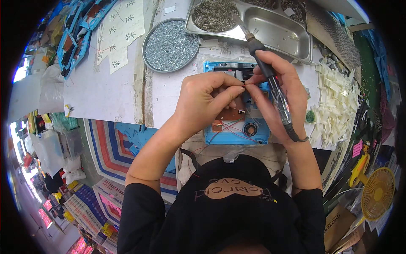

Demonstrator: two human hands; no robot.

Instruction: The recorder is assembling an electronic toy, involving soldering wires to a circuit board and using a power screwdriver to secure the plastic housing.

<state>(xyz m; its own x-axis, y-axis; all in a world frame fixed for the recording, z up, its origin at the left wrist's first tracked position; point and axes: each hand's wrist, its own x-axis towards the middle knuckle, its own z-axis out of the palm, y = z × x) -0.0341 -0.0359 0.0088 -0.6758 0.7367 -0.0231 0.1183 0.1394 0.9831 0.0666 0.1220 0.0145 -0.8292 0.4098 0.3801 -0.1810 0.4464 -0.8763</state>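
Observation:
My left hand [198,95] has its thumb and forefinger pinched together on a thin red wire, over an open blue plastic casing [211,139]. Meeting it there, the thumb and fingertip of my right hand [296,91] pinch close to the same wire. A black-handled soldering iron [265,67] lies across my right palm, its tip pointing away up to the metal tray. Inside the casing sit a brown circuit board [229,113], a round black speaker [250,129] and loose red wires [232,128]. My fingers hide the casing's middle.
A round dish of small metal pieces [171,45] stands beyond my left hand. The steel tray [277,36] holds curly metal wool [215,15]. White plastic pieces [336,101] are heaped at right, above a yellow fan [377,192]. Blue casings [69,55] lie far left.

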